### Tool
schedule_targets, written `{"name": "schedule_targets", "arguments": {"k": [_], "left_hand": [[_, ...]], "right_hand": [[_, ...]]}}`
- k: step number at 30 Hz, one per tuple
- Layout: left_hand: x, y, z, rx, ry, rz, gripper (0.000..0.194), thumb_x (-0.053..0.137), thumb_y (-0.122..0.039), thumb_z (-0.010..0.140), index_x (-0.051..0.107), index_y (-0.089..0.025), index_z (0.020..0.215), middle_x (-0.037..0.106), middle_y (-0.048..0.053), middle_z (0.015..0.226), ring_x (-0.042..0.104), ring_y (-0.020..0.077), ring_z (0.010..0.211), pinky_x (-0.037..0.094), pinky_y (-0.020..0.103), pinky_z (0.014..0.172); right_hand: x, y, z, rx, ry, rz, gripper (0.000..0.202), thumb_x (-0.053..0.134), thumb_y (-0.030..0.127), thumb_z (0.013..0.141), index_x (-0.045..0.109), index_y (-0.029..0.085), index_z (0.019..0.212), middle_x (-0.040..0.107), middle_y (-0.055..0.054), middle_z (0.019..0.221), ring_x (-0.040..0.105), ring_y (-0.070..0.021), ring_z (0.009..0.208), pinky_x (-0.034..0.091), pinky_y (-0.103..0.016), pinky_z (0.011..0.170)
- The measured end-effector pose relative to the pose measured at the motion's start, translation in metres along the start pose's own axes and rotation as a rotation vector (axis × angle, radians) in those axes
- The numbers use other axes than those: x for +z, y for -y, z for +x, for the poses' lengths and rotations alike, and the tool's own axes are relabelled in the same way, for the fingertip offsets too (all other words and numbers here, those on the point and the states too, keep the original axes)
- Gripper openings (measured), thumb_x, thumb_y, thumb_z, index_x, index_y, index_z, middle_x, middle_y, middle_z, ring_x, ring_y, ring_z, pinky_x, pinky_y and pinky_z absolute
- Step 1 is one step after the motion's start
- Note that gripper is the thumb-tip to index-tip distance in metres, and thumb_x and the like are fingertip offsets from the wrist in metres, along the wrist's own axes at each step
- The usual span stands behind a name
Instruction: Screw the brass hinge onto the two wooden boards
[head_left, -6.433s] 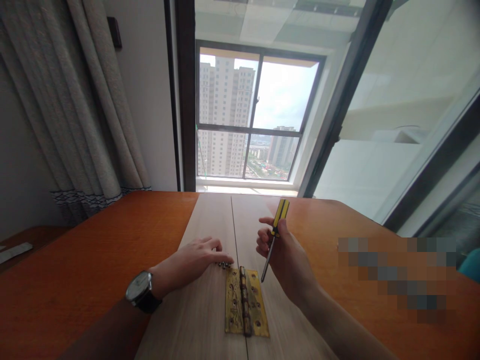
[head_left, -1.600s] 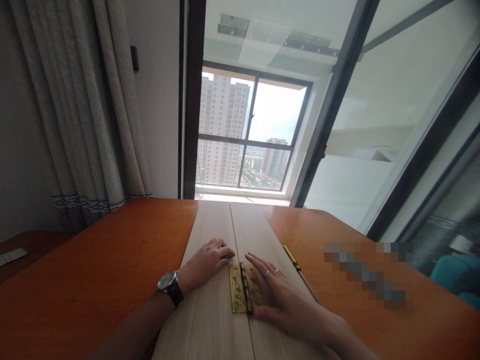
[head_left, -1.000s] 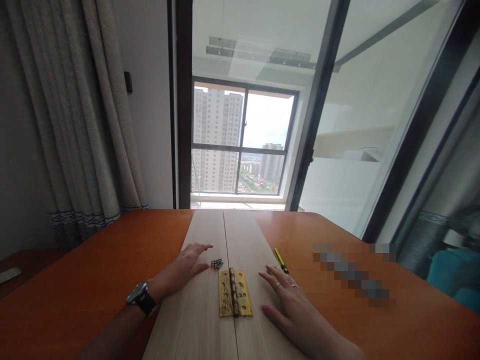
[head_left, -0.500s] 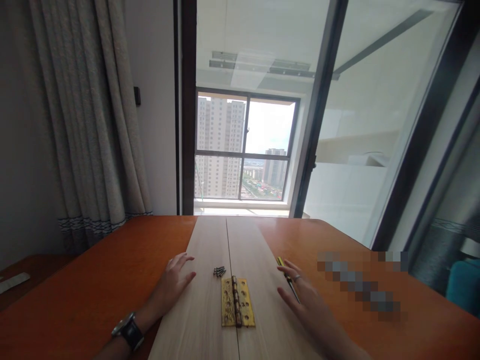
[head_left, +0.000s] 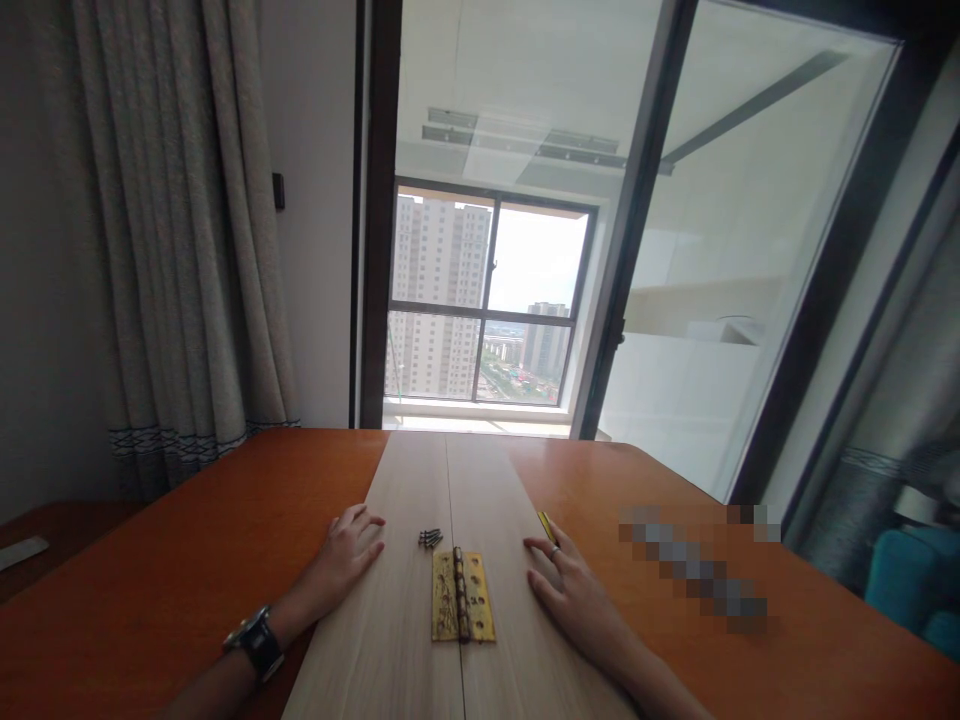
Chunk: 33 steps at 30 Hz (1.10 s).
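A brass-coloured butt hinge (head_left: 463, 597) lies unfolded over the seam between two pale wooden boards (head_left: 409, 480), its knuckle along the seam. Just beyond its left leaf is a small heap of screws (head_left: 430, 538). My left hand (head_left: 346, 555), with a watch on its wrist, rests open at the left board's outer edge. On the right board's edge lies my right hand (head_left: 576, 592), fingers apart and a ring on one of them. A yellow and black screwdriver (head_left: 545, 524) is partly beneath it; only the handle end shows.
The boards lie lengthwise on an orange-brown table (head_left: 247, 520). A blurred-out long object (head_left: 694, 570) is on its right side. Beyond the far edge stands a framed glass door (head_left: 517, 120), with a grey curtain (head_left: 180, 250) at the left.
My view has shifted slightly. My right hand has come down over the screwdriver, whose metal shaft is now hidden. The left hand, hinge and screws keep their places on the boards.
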<state>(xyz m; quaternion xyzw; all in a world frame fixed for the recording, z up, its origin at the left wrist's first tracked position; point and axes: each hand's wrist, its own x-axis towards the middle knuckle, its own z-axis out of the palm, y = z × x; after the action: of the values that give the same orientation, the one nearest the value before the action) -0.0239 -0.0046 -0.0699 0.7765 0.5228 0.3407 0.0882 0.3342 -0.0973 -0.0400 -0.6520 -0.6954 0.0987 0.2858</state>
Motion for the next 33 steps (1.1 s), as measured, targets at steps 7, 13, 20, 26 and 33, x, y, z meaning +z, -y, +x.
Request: {"name": "schedule_targets", "arguments": {"k": [7, 13, 20, 26, 33], "left_hand": [[-0.008, -0.007, -0.001, 0.009, 0.069, 0.028, 0.031, 0.051, -0.034, 0.087, 0.068, -0.021, 0.111, 0.061, 0.012, 0.13, 0.052, 0.0318, 0.126, 0.043, 0.052, 0.105], [-0.034, -0.021, -0.005, -0.028, 0.127, 0.063, 0.038, 0.047, -0.027, 0.085, 0.067, -0.02, 0.116, 0.06, 0.012, 0.134, 0.05, 0.0305, 0.131, 0.042, 0.049, 0.108], [-0.047, -0.001, -0.01, -0.05, 0.12, 0.09, 0.042, 0.048, -0.029, 0.084, 0.066, -0.019, 0.121, 0.059, 0.012, 0.137, 0.051, 0.0312, 0.13, 0.043, 0.048, 0.108], [-0.054, 0.029, -0.014, -0.046, 0.099, 0.126, 0.045, 0.041, -0.032, 0.09, 0.061, -0.017, 0.127, 0.06, 0.013, 0.134, 0.051, 0.0296, 0.13, 0.042, 0.048, 0.109], [-0.075, 0.066, -0.024, -0.016, 0.078, 0.206, 0.047, 0.036, -0.041, 0.095, 0.062, -0.018, 0.126, 0.06, 0.013, 0.136, 0.048, 0.0304, 0.133, 0.041, 0.048, 0.111]], "right_hand": [[-0.006, 0.003, 0.003, 0.059, 0.13, 0.056, 0.057, 0.047, 0.037, 0.088, 0.049, 0.02, 0.142, 0.02, -0.011, 0.164, 0.023, -0.0295, 0.15, 0.019, -0.045, 0.122], [-0.002, 0.018, 0.0, 0.094, 0.224, 0.145, 0.073, 0.052, 0.03, 0.083, 0.032, 0.017, 0.152, 0.006, -0.014, 0.166, 0.007, -0.027, 0.154, 0.012, -0.041, 0.123], [0.014, 0.047, 0.002, 0.069, 0.252, 0.124, 0.078, 0.057, 0.027, 0.078, 0.033, 0.015, 0.152, 0.007, -0.014, 0.166, 0.004, -0.0292, 0.153, 0.009, -0.042, 0.123], [0.029, 0.072, 0.012, 0.083, 0.254, 0.076, 0.073, 0.056, 0.026, 0.08, 0.038, 0.013, 0.15, 0.011, -0.013, 0.164, 0.006, -0.0292, 0.153, 0.009, -0.038, 0.123], [0.056, 0.107, 0.02, 0.009, 0.253, 0.037, 0.071, 0.058, 0.035, 0.083, 0.041, 0.009, 0.147, 0.01, -0.019, 0.164, 0.004, -0.0352, 0.153, 0.01, -0.041, 0.123]]}}
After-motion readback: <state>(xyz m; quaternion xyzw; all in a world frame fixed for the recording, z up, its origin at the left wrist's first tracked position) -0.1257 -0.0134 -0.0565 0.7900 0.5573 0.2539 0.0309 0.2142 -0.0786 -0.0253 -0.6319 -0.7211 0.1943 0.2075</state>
